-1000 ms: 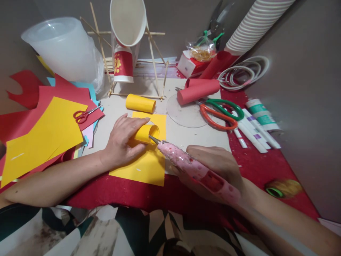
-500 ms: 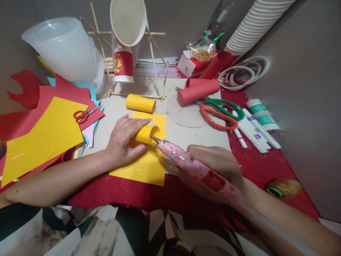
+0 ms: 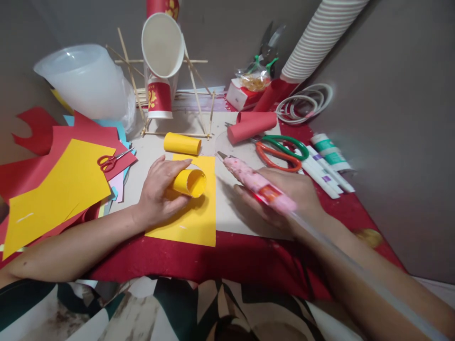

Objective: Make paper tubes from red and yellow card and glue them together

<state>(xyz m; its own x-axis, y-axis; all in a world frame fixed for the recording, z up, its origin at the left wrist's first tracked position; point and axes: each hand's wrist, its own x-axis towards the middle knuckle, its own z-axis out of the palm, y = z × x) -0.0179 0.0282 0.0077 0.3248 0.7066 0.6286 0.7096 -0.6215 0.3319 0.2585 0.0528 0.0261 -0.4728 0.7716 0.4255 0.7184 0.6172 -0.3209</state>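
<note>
My left hand [image 3: 159,188] is wrapped round a rolled yellow paper tube [image 3: 189,182], pressing it onto a flat yellow paper sheet [image 3: 192,218]. The tube's open end faces right. My right hand [image 3: 287,201] grips a pink glue gun [image 3: 254,182], whose metal tip points up and left, well clear of the tube. A second yellow paper tube [image 3: 182,143] lies just beyond the sheet.
Loose red and yellow paper [image 3: 57,180] with small red scissors [image 3: 110,161] lies at left. A red paper roll [image 3: 251,127], green and orange scissors [image 3: 282,151], glue tubes [image 3: 325,163], a paper cup on a stick frame [image 3: 162,45], a plastic container [image 3: 83,80] and stacked cups [image 3: 318,33] stand behind.
My right hand has pulled the glue gun's tip away from the tube's open end, moving it up and to the right. My left hand still holds the tube. The view has shifted slightly.
</note>
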